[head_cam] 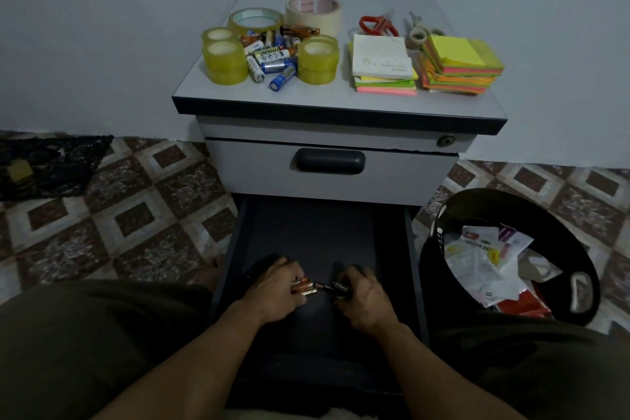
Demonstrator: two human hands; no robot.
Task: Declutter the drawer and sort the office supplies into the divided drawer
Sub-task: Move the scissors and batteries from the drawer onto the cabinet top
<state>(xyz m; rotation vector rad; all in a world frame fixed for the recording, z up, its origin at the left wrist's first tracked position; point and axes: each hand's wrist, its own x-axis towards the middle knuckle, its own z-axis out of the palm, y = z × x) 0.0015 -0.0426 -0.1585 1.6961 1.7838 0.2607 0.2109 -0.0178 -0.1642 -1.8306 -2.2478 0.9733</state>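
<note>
While I sit facing the desk (191, 89), both my hands are down in its open bottom drawer (306, 232), a dark, shallow tray pulled out below the desk front. My left hand (272, 293) has its fingers (289, 269) curled round a small bundle of copper-and-black batteries (304, 287), held sideways with their ends pointing right. My right hand (370, 297) sits just beside it, fingers curled over some dark cells (337, 289) that are too dim for me to count. The two handfuls nearly meet end to end above the drawer floor.

Above the open one, the upper drawer (402, 177) is closed, with a dark handle (330, 161) at its middle.

At the left of the desk top, a loose battery heap (271, 56) lies between two stacks of yellowish tape rolls (225, 60). Behind the heap sit a wide clear tape roll (255, 20) and a cream masking tape (313, 12). At the right of the desk top stand two piles of sticky notes (462, 65) in yellow, pink, orange and green, and the nearer-centre pile has a white pad (380, 56) on top. Behind them lie red scissors (376, 24) and grey scissors (417, 27).

On the floor right of the desk stands a black bin (433, 259) holding crumpled white wrappers (484, 262) and something red. Left of the desk, a black bag (51, 164) lies on the tiles.
</note>
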